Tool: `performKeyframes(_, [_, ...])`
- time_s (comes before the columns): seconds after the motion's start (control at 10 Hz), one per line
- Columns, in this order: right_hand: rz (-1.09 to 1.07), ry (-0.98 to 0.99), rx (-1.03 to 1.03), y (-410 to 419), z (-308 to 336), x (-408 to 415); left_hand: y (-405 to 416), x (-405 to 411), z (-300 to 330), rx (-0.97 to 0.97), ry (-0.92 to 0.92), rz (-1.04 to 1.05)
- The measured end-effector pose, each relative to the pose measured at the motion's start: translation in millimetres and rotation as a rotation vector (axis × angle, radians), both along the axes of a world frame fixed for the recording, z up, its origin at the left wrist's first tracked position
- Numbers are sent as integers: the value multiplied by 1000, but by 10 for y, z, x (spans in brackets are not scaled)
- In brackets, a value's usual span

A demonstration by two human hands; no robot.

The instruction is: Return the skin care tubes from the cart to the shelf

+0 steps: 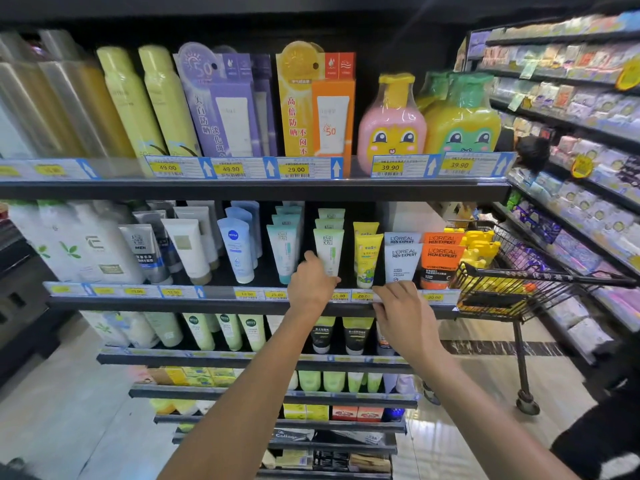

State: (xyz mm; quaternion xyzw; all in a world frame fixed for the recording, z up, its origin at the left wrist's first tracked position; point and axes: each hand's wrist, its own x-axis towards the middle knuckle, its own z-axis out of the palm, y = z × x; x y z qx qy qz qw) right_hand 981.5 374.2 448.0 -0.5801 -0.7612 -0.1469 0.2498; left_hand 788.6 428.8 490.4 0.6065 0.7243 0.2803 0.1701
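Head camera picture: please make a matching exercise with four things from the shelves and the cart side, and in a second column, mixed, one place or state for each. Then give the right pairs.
Column one
1. white and green tube
2. orange tube
3. pink bottle
4. cart

Column two
A. stands on the upper shelf, above a 39.90 price tag
B. on the floor, right of the shelves
C. touched by the left hand
D. right end of the tube row, beside a white tube of the same brand

Pairs: 1-C, 2-D, 3-A, 4-B
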Motion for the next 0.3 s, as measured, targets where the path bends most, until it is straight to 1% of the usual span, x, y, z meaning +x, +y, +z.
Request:
performKeyframes(0.1, [-7, 6, -55, 9, -32, 29, -181, -49, 78, 35, 58, -4])
performKeyframes(0.2, [4, 47, -154, -87, 35, 1, -482, -149, 200, 64, 64, -24])
performKeyframes(0.3, [47, 252, -172, -314, 284, -51, -874, -303, 301, 210, -67, -5])
